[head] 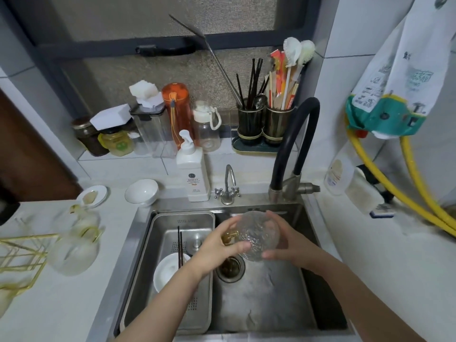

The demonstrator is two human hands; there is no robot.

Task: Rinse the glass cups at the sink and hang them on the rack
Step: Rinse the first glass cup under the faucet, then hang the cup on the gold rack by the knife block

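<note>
Gold wire rack [23, 250], one, on the counter at far left, cut off by the frame edge. Frosted glass cups with gold handles beside it: apparently two [74, 253], pale against the counter and hard to separate. One saucer [92, 196] and one white bowl [142, 192] behind them. Sink [261, 292], steel, with one inset tray [182, 243] on its left side holding one white dish [167, 270] and one pair of dark chopsticks [180, 245], partly hidden by the left forearm. Left hand [222, 248], over the sink: fingers curled round the left side of the glass cup [257, 236], thumb across its near face. The cup is textured clear glass with a gold handle, held on its side above the drain [230, 267], between both hands. Right hand [288, 243]: fingers bent round the cup's right side, fingertip at its upper rim, thumb under it; the two hands are close together, both gripping the one cup. Behind the sink: one soap pump bottle [192, 174], one small tap [228, 186], one black hose faucet [293, 149]. On the ledge, jars and bottles, count uncertain where they overlap, and two utensil holders [265, 124]. Far right: two yellow hoses [419, 188], running out of frame.
</note>
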